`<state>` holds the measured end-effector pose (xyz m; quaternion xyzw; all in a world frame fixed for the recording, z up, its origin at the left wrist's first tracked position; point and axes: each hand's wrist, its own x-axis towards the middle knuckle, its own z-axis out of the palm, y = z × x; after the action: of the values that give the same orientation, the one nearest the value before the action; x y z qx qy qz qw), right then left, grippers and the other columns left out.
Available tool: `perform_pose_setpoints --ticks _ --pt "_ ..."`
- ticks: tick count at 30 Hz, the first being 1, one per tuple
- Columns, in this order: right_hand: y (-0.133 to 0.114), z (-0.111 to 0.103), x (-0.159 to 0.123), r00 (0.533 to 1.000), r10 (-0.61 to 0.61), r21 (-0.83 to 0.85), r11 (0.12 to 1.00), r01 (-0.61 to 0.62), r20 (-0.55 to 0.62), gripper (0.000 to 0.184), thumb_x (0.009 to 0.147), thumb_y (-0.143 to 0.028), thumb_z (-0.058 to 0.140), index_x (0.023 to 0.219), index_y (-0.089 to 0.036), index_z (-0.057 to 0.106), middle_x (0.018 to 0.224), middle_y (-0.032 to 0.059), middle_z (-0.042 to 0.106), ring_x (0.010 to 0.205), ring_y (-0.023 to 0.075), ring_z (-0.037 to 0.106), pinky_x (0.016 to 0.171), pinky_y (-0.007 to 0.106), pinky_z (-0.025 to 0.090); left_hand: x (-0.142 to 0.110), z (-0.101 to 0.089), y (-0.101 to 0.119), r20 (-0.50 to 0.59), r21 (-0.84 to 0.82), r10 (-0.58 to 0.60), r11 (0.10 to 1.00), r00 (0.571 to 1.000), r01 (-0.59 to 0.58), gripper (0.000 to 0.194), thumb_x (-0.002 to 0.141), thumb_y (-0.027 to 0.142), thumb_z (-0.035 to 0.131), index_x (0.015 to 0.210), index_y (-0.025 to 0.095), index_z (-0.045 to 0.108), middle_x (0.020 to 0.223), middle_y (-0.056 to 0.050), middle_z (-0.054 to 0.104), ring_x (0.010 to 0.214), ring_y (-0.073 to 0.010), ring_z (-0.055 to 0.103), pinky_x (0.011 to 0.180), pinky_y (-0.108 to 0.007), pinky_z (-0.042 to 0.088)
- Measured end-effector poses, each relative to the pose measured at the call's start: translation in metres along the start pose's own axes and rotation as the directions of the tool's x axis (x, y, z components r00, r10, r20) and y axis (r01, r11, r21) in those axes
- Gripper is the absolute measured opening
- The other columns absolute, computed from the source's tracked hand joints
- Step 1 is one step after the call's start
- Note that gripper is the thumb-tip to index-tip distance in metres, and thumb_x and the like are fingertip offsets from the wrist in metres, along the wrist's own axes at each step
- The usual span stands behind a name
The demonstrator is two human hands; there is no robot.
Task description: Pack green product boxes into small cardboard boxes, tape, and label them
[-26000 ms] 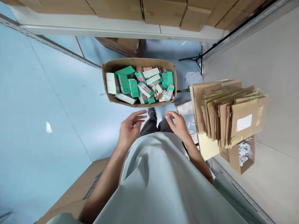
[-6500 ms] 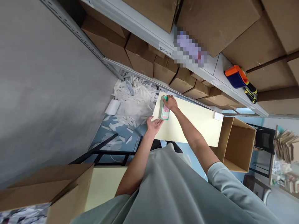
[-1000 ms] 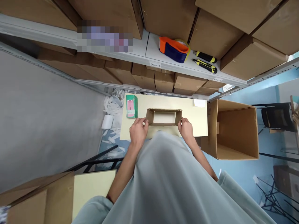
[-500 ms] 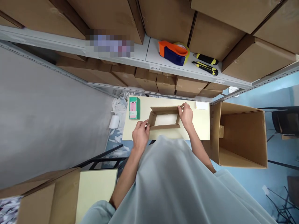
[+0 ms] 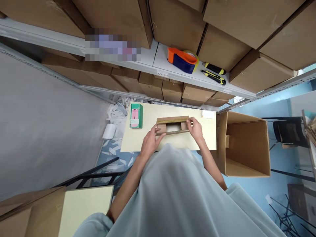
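Note:
A small brown cardboard box stands on the pale yellow table, its flaps partly folded in over the opening. My left hand presses on the near left flap with fingers stretched out. My right hand grips the right end of the box with curled fingers. A green and pink product carton lies flat on the table's left end, apart from both hands.
A large open cardboard box stands right of the table. An orange and blue tape dispenser and two yellow-black knives lie on the shelf above. White paper scraps litter the floor at left. A white label sits at the table's far right corner.
The small box was an open rectangular frame; now its long flaps are folded inward. My right hand moved from the far corner to the right end. The product carton has not moved.

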<state>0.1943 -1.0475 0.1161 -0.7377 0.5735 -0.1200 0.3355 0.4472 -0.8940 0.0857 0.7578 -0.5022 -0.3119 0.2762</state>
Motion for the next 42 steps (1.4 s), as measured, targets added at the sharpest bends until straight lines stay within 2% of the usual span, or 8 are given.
perform_pose_setpoints --ticks 4,7,11,15,20,28,36,42 --pt "0.013 -0.001 -0.011 0.999 -0.021 -0.05 0.998 0.022 0.032 0.039 0.116 -0.051 0.053 0.112 -0.022 0.08 0.126 0.0123 0.074 0.113 0.0245 0.075 0.094 0.034 0.062 0.013 -0.005 -0.003 -0.074 0.026 -0.01 1.0 0.997 0.012 0.057 0.108 0.045 0.065 0.161 0.024 0.059 0.143 -0.015 0.068 0.096 -0.0236 0.078 0.091 -0.037 0.063" --pt "0.017 0.007 -0.012 0.997 0.057 -0.056 0.997 -0.06 -0.06 0.042 0.113 -0.058 0.059 0.109 -0.021 0.078 0.125 0.0129 0.075 0.108 0.0256 0.077 0.095 0.037 0.062 0.025 -0.006 -0.003 -0.044 0.071 0.041 0.997 0.998 -0.038 0.042 0.109 0.045 0.062 0.143 0.024 0.073 0.14 -0.013 0.068 0.094 -0.0231 0.077 0.092 -0.036 0.062" --pt "0.017 0.013 -0.005 0.976 0.151 0.01 0.988 -0.151 -0.155 0.041 0.109 -0.062 0.064 0.113 -0.021 0.073 0.119 0.0099 0.079 0.096 0.0244 0.08 0.091 0.037 0.062 0.04 -0.005 -0.004 -0.03 0.085 0.051 0.995 0.998 -0.049 0.036 0.109 0.041 0.058 0.132 0.02 0.076 0.136 -0.014 0.07 0.091 -0.0236 0.076 0.095 -0.038 0.061" --pt "0.019 0.016 -0.005 0.997 0.033 0.166 0.986 -0.022 -0.063 0.03 0.11 -0.049 0.063 0.116 -0.022 0.075 0.129 0.0092 0.079 0.101 0.0201 0.081 0.096 0.033 0.064 0.049 -0.004 -0.008 -0.024 0.031 0.024 0.999 0.999 -0.023 0.031 0.106 0.039 0.062 0.126 0.02 0.077 0.133 -0.013 0.072 0.088 -0.0232 0.076 0.095 -0.039 0.061" --pt "0.02 0.024 -0.008 0.992 0.082 0.126 0.989 -0.07 -0.092 0.025 0.107 -0.039 0.061 0.121 -0.022 0.074 0.132 0.0106 0.079 0.103 0.021 0.081 0.1 0.036 0.065 0.058 -0.003 -0.012 -0.036 -0.061 -0.026 0.998 0.999 0.023 0.024 0.1 0.038 0.071 0.118 0.023 0.076 0.13 -0.01 0.073 0.086 -0.0213 0.075 0.09 -0.036 0.059" --pt "0.012 0.024 0.013 0.991 0.132 0.071 0.989 -0.129 -0.034 0.031 0.11 -0.046 0.049 0.133 -0.029 0.063 0.135 0.0078 0.081 0.099 0.0265 0.085 0.097 0.039 0.062 0.08 0.0 -0.007 -0.044 -0.089 -0.032 0.996 0.999 0.028 0.025 0.1 0.038 0.067 0.122 0.025 0.071 0.132 -0.011 0.075 0.099 -0.0257 0.076 0.093 -0.037 0.058" --pt "0.019 0.043 -0.047 0.991 0.124 0.134 0.984 -0.118 -0.038 0.042 0.112 -0.057 0.039 0.136 -0.028 0.058 0.129 0.0112 0.081 0.092 0.025 0.084 0.086 0.035 0.062 0.058 -0.007 -0.026 0.178 -0.146 -0.099 0.981 0.979 0.126 0.019 0.099 0.045 0.066 0.115 0.033 0.065 0.122 -0.001 0.083 0.102 -0.0265 0.08 0.084 -0.032 0.054" --pt "0.015 0.028 -0.007 0.992 0.112 0.094 0.99 -0.106 -0.063 0.031 0.109 -0.048 0.046 0.129 -0.029 0.06 0.131 0.0093 0.083 0.094 0.0231 0.084 0.086 0.031 0.06 0.083 -0.002 -0.012 0.074 -0.073 -0.088 0.993 0.993 0.093 0.023 0.102 0.045 0.062 0.121 0.032 0.066 0.124 -0.004 0.084 0.095 -0.0277 0.079 0.084 -0.034 0.054"
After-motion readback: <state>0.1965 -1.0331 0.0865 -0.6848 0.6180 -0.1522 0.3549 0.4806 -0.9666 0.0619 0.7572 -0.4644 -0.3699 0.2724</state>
